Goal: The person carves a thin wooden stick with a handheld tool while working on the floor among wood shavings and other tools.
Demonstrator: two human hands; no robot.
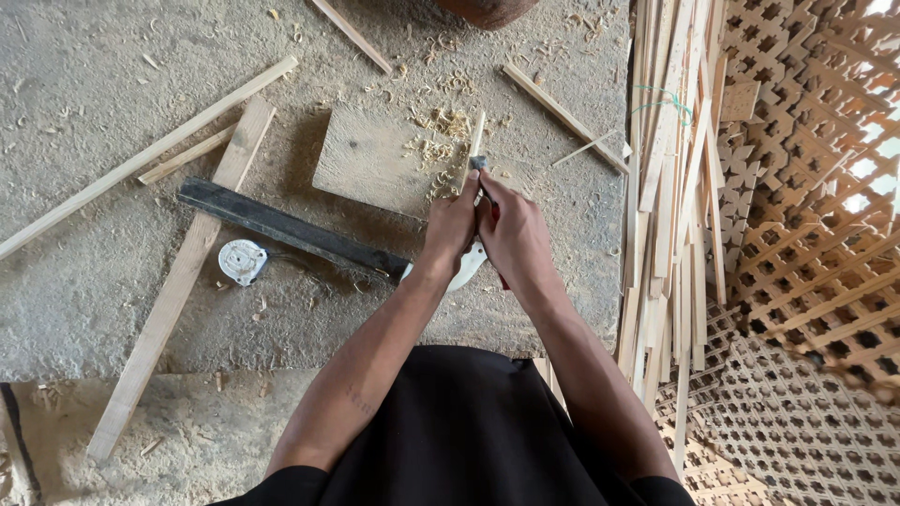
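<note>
Left hand [452, 225] grip closed on wood strip [475, 136] | right hand [514, 234] grip closed on knife [479, 165]

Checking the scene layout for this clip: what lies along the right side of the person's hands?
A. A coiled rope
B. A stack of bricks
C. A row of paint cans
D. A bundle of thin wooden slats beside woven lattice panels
D: the bundle of thin wooden slats runs down the right, against the woven lattice panels.

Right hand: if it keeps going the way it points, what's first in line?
Likely the thin wooden stick that the right hand points up along, then the shavings on the wooden board. Depth is unclear.
</note>
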